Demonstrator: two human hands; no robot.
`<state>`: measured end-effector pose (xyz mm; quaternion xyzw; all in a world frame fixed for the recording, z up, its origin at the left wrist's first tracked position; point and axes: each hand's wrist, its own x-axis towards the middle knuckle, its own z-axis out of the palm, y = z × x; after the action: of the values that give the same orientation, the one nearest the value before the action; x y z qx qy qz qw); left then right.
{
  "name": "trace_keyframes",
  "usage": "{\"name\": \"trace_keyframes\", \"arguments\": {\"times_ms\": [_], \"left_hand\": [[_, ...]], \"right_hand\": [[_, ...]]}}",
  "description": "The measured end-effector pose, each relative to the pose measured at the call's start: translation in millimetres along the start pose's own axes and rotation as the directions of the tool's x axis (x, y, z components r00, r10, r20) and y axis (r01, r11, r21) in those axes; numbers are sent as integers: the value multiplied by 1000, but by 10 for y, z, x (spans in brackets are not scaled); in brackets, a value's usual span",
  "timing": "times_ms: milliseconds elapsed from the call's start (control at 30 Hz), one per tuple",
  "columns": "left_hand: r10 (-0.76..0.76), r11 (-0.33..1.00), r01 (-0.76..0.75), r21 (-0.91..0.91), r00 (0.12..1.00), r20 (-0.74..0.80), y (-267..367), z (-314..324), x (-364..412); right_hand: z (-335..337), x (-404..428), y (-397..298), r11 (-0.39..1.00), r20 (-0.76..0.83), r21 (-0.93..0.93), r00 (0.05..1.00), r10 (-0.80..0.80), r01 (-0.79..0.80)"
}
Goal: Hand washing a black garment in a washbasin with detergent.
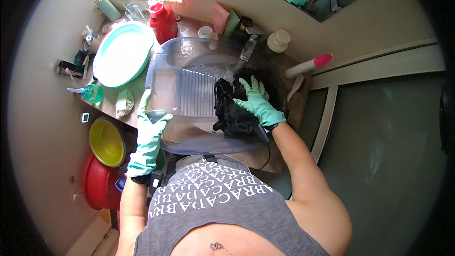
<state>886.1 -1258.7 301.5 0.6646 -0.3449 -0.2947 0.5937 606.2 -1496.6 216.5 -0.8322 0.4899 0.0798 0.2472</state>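
A translucent plastic washboard basin lies over the sink, its ribbed panel showing in the middle. Black wet cloth is bunched at the basin's right side, partly on the ribs. My right hand, in a mint rubber glove, rests on this cloth with fingers spread; no grip on it is plain. My left hand, gloved alike, is at the basin's left rim, thumb and a finger apart along the edge; its other fingers are hidden. The faucet stands over the basin's back, with water seemingly running from it.
Left on the counter are a white and turquoise basin, a red bottle, a green spray bottle and a small bag. Behind and right stand a white jar and a pink-capped bottle. Yellow and red basins sit below left.
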Motion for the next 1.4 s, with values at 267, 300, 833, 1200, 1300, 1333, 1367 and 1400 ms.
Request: {"name": "trace_keyframes", "arguments": {"times_ms": [267,300,833,1200,1300,1333,1367,1400], "left_hand": [[-12,998,12,-58,1000,1,40,16,-32],[-5,998,5,-65,1000,8,30,37,-5],[24,998,-22,-51,999,28,-15,2,17],[30,999,-29,-18,999,30,12,-6,-2],[-6,999,7,-51,1000,20,33,-37,-34],[19,1000,-19,-19,999,30,14,-31,-5],[45,999,-45,11,998,40,1,-7,29],[47,999,-47,-4,997,53,-10,45,75]], "right_hand": [[168,389,303,984,-243,167,970,-13,55],[164,436,374,947,-243,318,970,32,48],[-130,-789,-289,809,-9,511,942,-334,292],[56,120,674,990,131,-137,991,-19,38],[432,342,768,985,277,-54,945,171,-163],[596,398,940,978,245,60,953,179,-200],[719,434,1079,976,239,56,952,191,-210],[816,430,1246,965,250,78,943,222,-248]]}}
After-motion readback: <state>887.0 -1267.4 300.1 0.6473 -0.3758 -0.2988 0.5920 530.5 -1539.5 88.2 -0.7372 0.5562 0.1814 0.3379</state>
